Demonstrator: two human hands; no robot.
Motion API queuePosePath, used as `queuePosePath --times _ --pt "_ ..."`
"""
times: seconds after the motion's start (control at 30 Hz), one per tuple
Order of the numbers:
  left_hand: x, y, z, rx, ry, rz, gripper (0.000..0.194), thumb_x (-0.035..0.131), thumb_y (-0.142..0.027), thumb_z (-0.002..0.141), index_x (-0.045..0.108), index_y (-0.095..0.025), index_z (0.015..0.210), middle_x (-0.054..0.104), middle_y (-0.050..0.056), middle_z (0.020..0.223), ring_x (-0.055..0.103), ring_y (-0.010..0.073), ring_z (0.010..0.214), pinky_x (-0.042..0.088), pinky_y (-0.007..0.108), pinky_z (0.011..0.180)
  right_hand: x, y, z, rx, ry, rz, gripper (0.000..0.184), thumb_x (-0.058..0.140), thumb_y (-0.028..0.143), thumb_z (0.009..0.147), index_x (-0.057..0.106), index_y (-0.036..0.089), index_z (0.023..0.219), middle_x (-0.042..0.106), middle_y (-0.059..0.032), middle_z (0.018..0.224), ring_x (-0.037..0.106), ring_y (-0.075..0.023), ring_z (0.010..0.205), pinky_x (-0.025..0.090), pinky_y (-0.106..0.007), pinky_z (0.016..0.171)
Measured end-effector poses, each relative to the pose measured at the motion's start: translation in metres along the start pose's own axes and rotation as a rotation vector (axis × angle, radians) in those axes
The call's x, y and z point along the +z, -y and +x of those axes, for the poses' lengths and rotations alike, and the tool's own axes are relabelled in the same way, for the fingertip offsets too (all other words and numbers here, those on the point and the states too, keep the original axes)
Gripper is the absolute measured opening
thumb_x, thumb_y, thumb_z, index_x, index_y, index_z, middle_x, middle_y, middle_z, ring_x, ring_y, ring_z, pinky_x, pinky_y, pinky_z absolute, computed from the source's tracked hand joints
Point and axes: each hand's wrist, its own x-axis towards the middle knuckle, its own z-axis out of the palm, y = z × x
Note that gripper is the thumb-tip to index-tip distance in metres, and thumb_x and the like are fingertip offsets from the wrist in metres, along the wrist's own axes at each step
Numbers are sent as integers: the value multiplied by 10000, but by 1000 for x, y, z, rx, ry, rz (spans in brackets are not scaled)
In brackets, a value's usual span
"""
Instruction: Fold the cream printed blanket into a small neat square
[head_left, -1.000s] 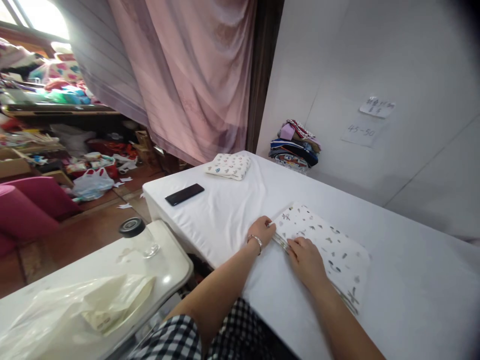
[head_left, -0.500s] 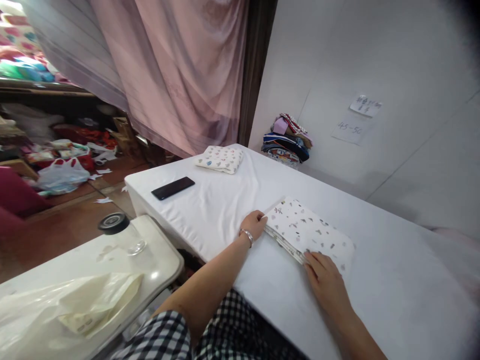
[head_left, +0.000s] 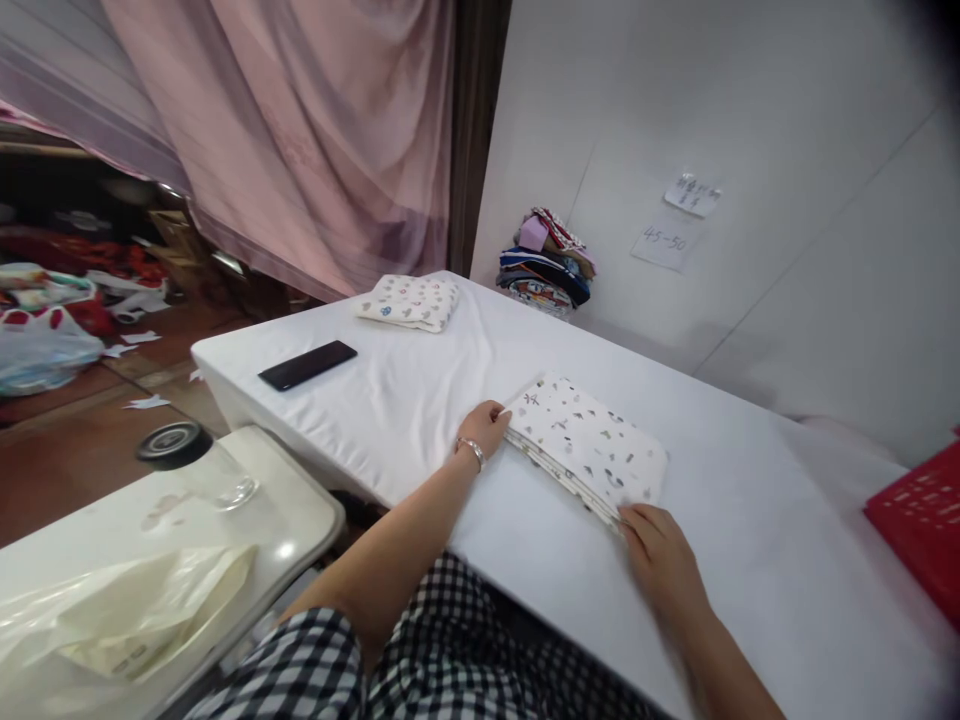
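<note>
A folded white cloth with a small grey and brown print lies flat on the white-covered table, its layered edge towards me. My left hand, a bracelet at its wrist, pinches the cloth's left near corner. At the right near corner my right hand is closed on the edge, thumb and fingers together. Farther back on the table sits a second folded printed cloth, apart from both hands.
A black phone lies near the table's left edge. On the side table are a clear jar with a black lid and a pale plastic bag. Folded clothes are stacked by the wall. A red basket stands at right.
The view has turned to the right, bringing the red basket in. My right hand has slid to the cloth's right near corner; my left hand stays at the left one.
</note>
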Motion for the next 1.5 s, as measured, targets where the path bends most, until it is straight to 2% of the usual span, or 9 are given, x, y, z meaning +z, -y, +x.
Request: queuePosePath --times 0.17,0.33,0.43,0.57,0.77,0.87,1.07,1.27,1.5 --pt "-5 -10 -16 260 -77 60 293 544 -384 795 594 -227 1037 567 49 1083 513 176 1005 418 276 858 -10 14 13 -3 33 -13 279 445 368 865 596 224 1051 588 -66 1043 512 -217 971 433 -386 854" --pt "-7 -22 -33 544 51 189 257 552 -340 801 627 -287 1041 538 35 1202 396 226 1169 309 379 989 -9 35 38 -68 38 12 277 425 334 880 586 210 1068 587 -79 1054 502 -227 975 412 -392 856" --pt "-3 -24 -34 658 133 265 232 515 -316 829 639 -293 1023 553 23 1203 385 222 1182 281 392 995 0 40 48 -32 36 9 263 413 297 882 600 201 1041 596 -77 1011 505 -222 939 416 -380 825" --pt "5 -18 -29 771 136 318 218 487 -297 850 642 -267 1000 623 23 1057 480 195 1043 319 387 925 14 37 51 4 10 26 262 408 293 883 628 204 994 600 -67 946 508 -208 881 420 -359 777" --pt "10 -13 -24 830 80 310 189 478 -293 861 653 -252 919 646 13 949 512 166 942 328 366 875 18 34 46 75 -84 146 256 414 311 887 640 215 956 592 -55 922 511 -189 870 424 -337 765" --pt "10 -14 -24 846 67 297 193 467 -281 868 658 -255 885 648 9 925 515 159 920 327 362 866 17 35 44 43 -135 133 256 413 296 889 638 212 975 591 -58 918 511 -187 863 423 -339 762" --pt "6 -13 -25 857 90 306 181 496 -320 852 656 -255 907 639 8 954 506 162 947 316 367 880 17 34 40 -79 -70 33 255 452 313 875 615 201 1037 585 -73 956 503 -204 884 417 -355 771" --pt "7 -11 -23 867 111 335 202 551 -316 816 635 -262 991 629 14 967 503 169 952 317 368 878 16 35 42 -67 -43 2 254 434 301 884 612 191 1028 589 -74 956 499 -206 892 418 -355 781" --pt "9 -14 -23 862 99 352 197 478 -336 863 661 -269 893 629 6 927 500 156 927 311 363 872 14 36 44 13 0 57 255 444 322 872 614 208 1024 590 -65 964 509 -201 891 424 -350 776"
